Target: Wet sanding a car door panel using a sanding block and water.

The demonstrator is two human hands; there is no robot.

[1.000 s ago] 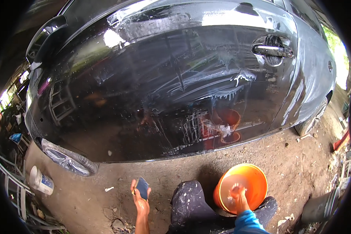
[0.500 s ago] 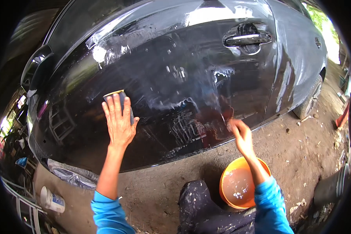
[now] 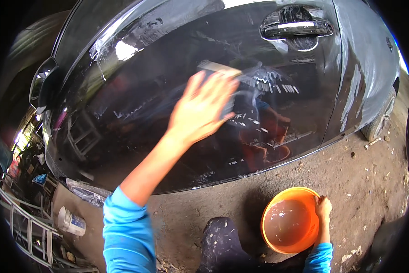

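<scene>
My left hand (image 3: 197,104) is pressed over a flat, dark-and-tan sanding block (image 3: 220,67) against the black car door (image 3: 150,113), its fingers on the block and blurred by motion. White wet streaks and splashes mark the panel around it, below and left of the chrome-barred door handle (image 3: 296,29). At lower right, my right hand (image 3: 323,208) grips the rim of an orange bucket (image 3: 289,190) holding murky water. My knee (image 3: 220,243) shows at the bottom, left of the bucket.
A side mirror (image 3: 43,84) juts out at left, and wheels (image 3: 379,120) stand at the lower edges of the car. On the dirt floor (image 3: 350,191) lie a white pail (image 3: 71,220) and small debris. Metal frames (image 3: 29,227) and clutter line the left side.
My left hand has risen with the block onto the door and moved up and rightward. My right hand left the bucket's water, reached toward the door, then dropped onto the bucket's rim.
</scene>
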